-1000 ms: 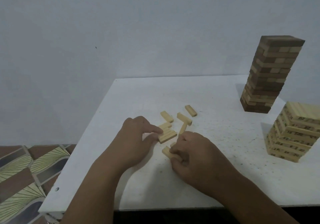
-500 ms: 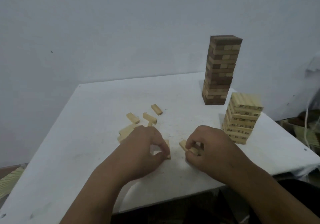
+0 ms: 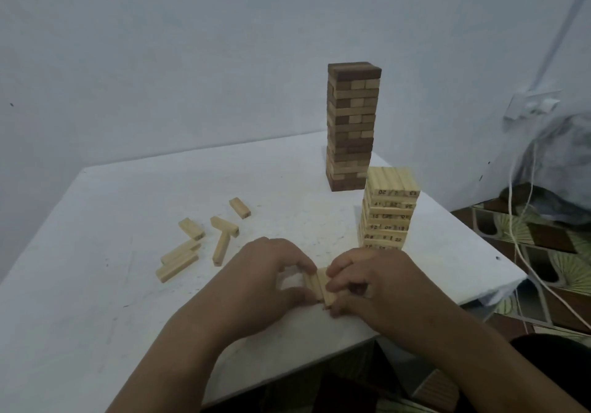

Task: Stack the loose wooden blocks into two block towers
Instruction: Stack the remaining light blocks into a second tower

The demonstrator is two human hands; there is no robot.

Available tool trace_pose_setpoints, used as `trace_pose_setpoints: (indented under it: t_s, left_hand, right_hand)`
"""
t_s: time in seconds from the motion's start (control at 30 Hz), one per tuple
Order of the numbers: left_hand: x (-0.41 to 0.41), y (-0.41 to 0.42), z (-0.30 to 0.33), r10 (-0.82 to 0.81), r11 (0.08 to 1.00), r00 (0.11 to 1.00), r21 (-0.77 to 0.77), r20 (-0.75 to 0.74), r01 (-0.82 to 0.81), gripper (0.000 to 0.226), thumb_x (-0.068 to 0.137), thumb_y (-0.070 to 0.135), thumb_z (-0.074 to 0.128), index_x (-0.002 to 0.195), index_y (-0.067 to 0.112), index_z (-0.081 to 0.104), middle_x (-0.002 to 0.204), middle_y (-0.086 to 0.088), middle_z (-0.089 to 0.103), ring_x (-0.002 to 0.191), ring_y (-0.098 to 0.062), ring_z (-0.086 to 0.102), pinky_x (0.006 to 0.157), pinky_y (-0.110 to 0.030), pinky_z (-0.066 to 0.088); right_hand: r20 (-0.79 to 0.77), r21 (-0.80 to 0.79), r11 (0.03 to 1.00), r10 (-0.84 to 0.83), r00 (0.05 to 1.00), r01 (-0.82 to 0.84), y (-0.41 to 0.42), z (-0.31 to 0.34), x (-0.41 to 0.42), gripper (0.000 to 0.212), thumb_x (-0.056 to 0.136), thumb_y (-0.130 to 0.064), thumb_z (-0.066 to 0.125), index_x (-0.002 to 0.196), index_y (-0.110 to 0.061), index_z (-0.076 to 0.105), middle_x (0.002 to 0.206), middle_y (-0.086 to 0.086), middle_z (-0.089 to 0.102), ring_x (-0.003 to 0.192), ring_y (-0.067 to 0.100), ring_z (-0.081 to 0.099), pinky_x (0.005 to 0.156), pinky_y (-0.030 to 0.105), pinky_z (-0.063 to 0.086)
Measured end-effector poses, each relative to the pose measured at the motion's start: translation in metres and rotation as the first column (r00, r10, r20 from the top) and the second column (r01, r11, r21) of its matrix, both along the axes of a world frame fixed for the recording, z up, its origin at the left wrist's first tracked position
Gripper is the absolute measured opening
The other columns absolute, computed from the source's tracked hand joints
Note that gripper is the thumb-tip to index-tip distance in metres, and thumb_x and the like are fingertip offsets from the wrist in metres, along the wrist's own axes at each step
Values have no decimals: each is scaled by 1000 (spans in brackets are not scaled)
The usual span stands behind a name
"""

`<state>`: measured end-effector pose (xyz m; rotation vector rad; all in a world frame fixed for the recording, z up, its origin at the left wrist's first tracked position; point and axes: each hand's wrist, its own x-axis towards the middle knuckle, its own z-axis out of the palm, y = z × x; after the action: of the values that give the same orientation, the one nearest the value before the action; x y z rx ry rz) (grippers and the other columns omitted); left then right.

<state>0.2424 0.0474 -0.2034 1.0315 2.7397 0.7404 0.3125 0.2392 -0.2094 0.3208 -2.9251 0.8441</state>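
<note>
Between my two hands, near the front of the white table (image 3: 112,332), lies a small row of pale wooden blocks (image 3: 318,286) side by side. My left hand (image 3: 271,275) pinches the row's left side with curled fingers. From the right, my right hand (image 3: 374,280) grips the same row. Several loose pale blocks (image 3: 198,241) lie scattered to the left. A tall tower of brown and tan blocks (image 3: 351,124) stands at the back. A shorter tower of pale numbered blocks (image 3: 388,208) stands just behind my right hand.
The table's right edge runs close to the pale tower. Beyond it are a patterned tile floor (image 3: 550,252), white cables (image 3: 524,220) and a grey bag (image 3: 563,163). A wall socket (image 3: 531,105) sits on the right wall.
My hands have come together: the blocks each hand held now sit joined in one row between them. The view has swung right, so the towers appear nearer the middle.
</note>
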Motion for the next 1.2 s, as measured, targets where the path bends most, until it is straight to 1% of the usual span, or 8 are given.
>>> trace_pose_setpoints:
  t_s: [0.2,0.57,0.67,0.73,0.8,0.93,1.07,1.2]
  left_hand:
    - [0,0,3,-7,1000,1000,6,1,7,28,77,45,77,103,39,70,113,27,61,109,3,47,101,-25,40]
    - [1,-2,1,15,1000,1000,-15,26,-15,27,79,44,75,105,41,69,115,27,62,105,2,48,98,-29,44]
    - [-2,-2,-1,2,999,1000,33,1,-2,17,86,32,72,101,39,73,111,25,66,104,3,51,96,-23,43]
    - [-3,-3,-2,-10,999,999,52,-30,12,19,91,21,66,100,35,76,110,23,69,104,5,52,93,-9,38]
    - [-3,-3,-2,-18,998,998,51,-63,21,24,92,15,64,100,34,77,111,22,69,105,6,51,89,-2,34]
    - [-3,-6,-4,-10,999,998,45,-56,13,17,88,22,69,96,37,74,108,24,66,107,5,49,97,-22,41]
    - [-1,-9,-2,-25,999,997,23,-70,27,13,82,32,74,93,36,68,113,22,62,111,6,45,98,-24,39]
    - [1,-14,7,-3,982,1000,187,15,0,26,76,30,80,94,39,63,118,29,62,113,9,51,92,-20,42]
  right_hand:
    - [-30,4,1000,10,1000,-10,3,-6,-3,13,80,-34,74,92,-30,77,103,-23,66,94,-8,53,80,1,34]
    - [-58,-6,1000,8,998,-8,0,-6,-5,20,78,-43,71,91,-29,77,101,-23,64,93,-4,53,76,7,37]
    - [-54,22,999,-46,997,47,-8,-7,-2,39,70,-63,67,84,-27,74,94,-21,61,86,-1,52,71,17,42]
    - [-111,34,996,-76,991,80,-17,-8,-2,43,67,-69,65,73,-27,62,83,-17,56,78,1,49,63,17,36]
    - [-152,39,995,-86,985,93,-23,-10,-2,37,70,-65,67,69,-31,52,78,-15,51,75,3,45,62,17,31]
    - [-150,-33,996,-91,985,87,-23,-13,-1,30,71,-47,73,65,-28,50,76,-14,52,76,4,47,61,18,33]
    - [-203,-202,979,-39,978,-2,-23,-12,0,32,63,-26,76,70,-29,46,84,-13,52,82,9,51,62,23,39]
    - [-313,-275,959,-30,949,-61,-22,0,1,39,61,-12,77,72,-27,44,97,-10,52,96,13,53,65,25,48]
